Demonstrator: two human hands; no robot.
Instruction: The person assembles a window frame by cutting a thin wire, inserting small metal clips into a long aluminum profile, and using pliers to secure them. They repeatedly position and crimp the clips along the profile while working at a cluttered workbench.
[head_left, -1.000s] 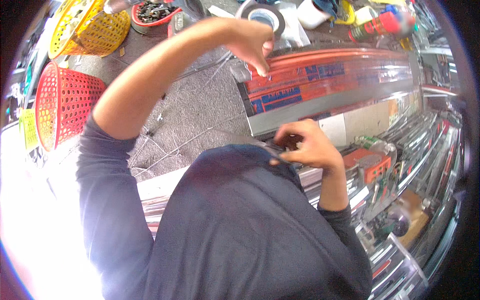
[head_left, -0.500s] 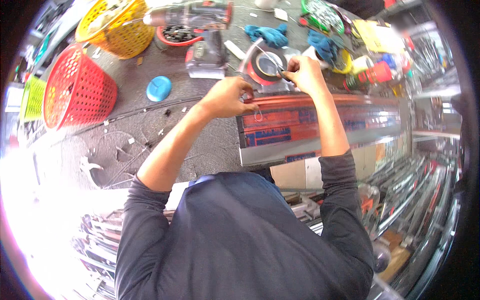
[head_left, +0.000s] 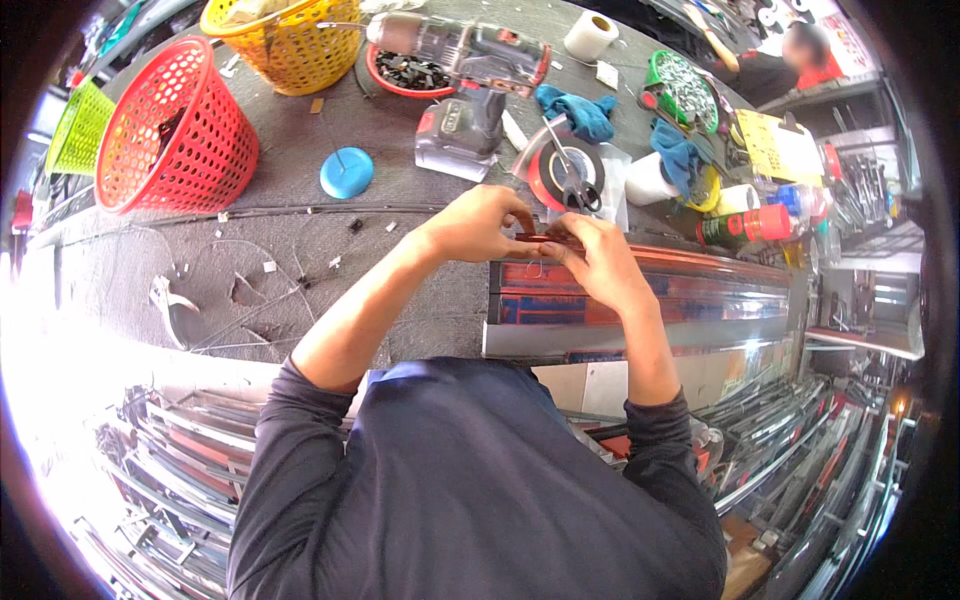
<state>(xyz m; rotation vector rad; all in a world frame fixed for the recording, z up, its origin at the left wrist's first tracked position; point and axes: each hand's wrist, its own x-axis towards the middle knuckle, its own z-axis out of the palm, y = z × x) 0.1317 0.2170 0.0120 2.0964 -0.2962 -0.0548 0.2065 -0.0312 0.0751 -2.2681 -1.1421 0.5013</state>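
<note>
My left hand [head_left: 482, 226] and my right hand [head_left: 603, 262] meet at the near-left end of a long bundle of orange-red strips [head_left: 660, 262]. Their fingers pinch a small dark red piece [head_left: 533, 240] whose kind I cannot make out, since the fingertips cover most of it. Just below them hangs a thin pale loop [head_left: 536, 269], like wire or cord. Right behind my hands, scissors [head_left: 580, 190] with dark handles lie across a black and red tape roll [head_left: 549, 188]. The bundle rests on orange, blue-marked packs [head_left: 560, 309].
A cordless drill [head_left: 462, 105] stands beyond my left hand. Red [head_left: 190, 140] and yellow [head_left: 290, 52] baskets line the left, with a blue disc [head_left: 346, 173] nearby. Blue cloths [head_left: 580, 114], a red-capped bottle [head_left: 745, 227] and a green bowl [head_left: 684, 92] sit rightward. Another person [head_left: 770, 78] is at far right.
My right hand has let go of the scissors, now on the tape roll, and come down and left to join my left hand at the strips. The whole view has shifted.
</note>
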